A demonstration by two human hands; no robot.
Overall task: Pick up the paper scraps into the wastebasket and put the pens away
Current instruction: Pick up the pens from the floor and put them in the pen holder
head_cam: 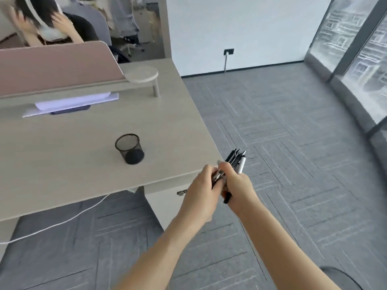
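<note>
Your right hand [237, 181] and left hand [202, 192] both clasp a bundle of pens [235, 161] just past the desk [83, 155] corner; your fingers hide the middle of the bundle, so the count is unclear. Left of the grip and farther off, a black mesh pen cup [129, 148] stands upright on the desk. Beyond it, papers [71, 104] lie partly tucked under a shelf [83, 86].

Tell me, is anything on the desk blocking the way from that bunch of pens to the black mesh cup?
Nothing visible does. Both hands, left hand and right hand, grip the pens just off the desk's corner, and the stretch of desk between them and the upright, open-topped pen cup is bare.
</note>
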